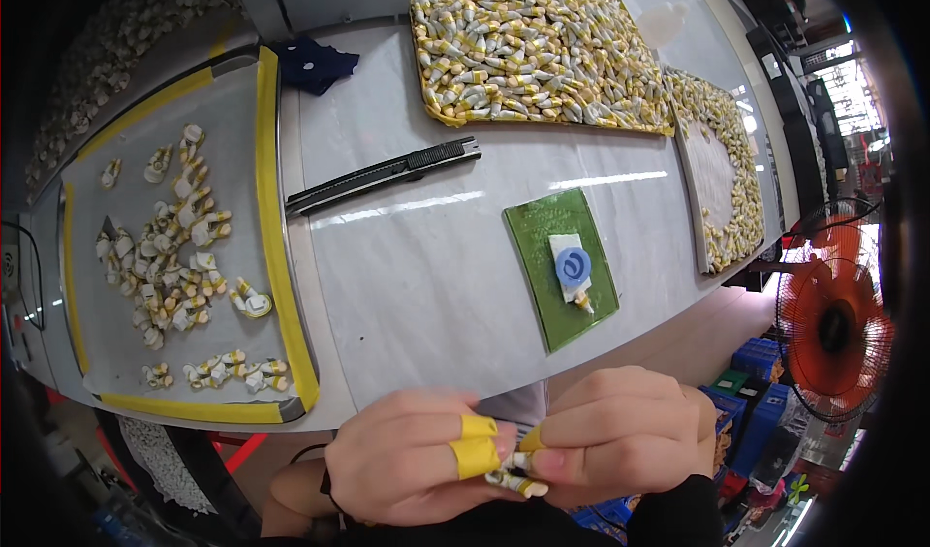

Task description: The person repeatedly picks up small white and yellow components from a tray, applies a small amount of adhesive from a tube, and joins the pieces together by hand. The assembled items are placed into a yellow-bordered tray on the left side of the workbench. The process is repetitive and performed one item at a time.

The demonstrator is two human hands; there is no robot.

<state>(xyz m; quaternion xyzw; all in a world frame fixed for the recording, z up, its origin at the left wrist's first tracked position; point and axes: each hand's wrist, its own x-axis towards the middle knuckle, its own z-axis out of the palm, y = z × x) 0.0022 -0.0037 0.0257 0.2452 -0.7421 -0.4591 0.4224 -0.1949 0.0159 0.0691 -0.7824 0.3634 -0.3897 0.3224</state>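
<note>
At the table's near edge, my left hand (412,455) and my right hand (625,436) meet with bent fingers. Between their fingertips they pinch a small white and yellow figurine (518,481), partly hidden by the fingers. Yellow tape wraps two fingers of the left hand, and a bit of yellow shows at a right fingertip. Just beyond the hands lies a green cutting mat (541,242). A blue round mould (573,267) rests on a white pad (559,247) there, with a tiny white and yellow piece (583,302) beside it.
On the left, a tray with a yellow-taped rim (276,247) holds several white and yellow figurines (179,295). A black utility knife (387,174) lies near a dark cloth (315,65). Farther off are a full tray of similar pieces (533,48), a part-filled tray (702,159) and an orange fan (833,314).
</note>
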